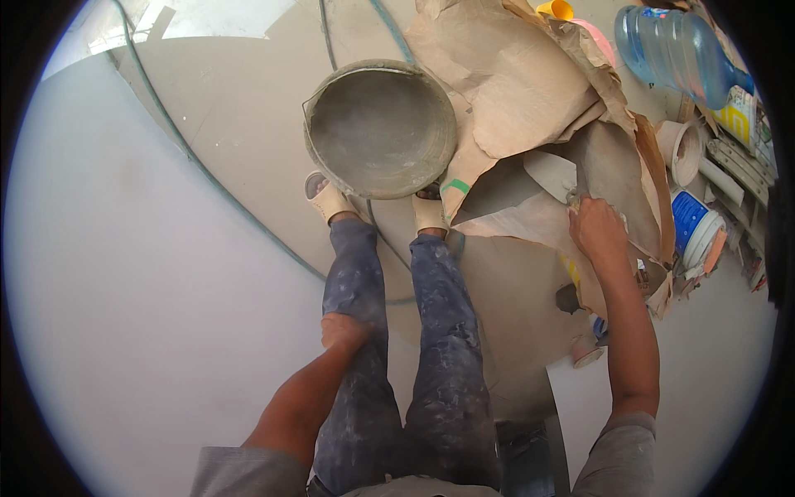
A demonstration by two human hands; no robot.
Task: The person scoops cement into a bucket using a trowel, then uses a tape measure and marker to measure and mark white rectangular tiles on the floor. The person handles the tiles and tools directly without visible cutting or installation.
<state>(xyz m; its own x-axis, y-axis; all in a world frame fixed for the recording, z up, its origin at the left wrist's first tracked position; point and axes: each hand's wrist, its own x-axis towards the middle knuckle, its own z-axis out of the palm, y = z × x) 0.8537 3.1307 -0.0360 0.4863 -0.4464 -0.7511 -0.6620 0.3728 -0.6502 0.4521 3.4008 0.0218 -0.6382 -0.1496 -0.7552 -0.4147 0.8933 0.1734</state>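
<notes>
My right hand (596, 228) reaches into a torn brown paper sack (513, 91) and is closed on the handle of a trowel (553, 174), whose pale blade lies inside the sack's opening. My left hand (341, 331) rests on my left thigh, and its fingers are hidden from view. A round grey pan (381, 128), coated with dried mortar and empty, stands on the floor just ahead of my sandalled feet (331, 199) and to the left of the sack.
A thin hose (207, 170) curves across the grey floor on the left. A big blue water bottle (671, 50), white plastic tubs (683, 149) and a blue-and-white tub (694, 228) crowd the right side. A yellow cup (556, 10) sits beyond the sack.
</notes>
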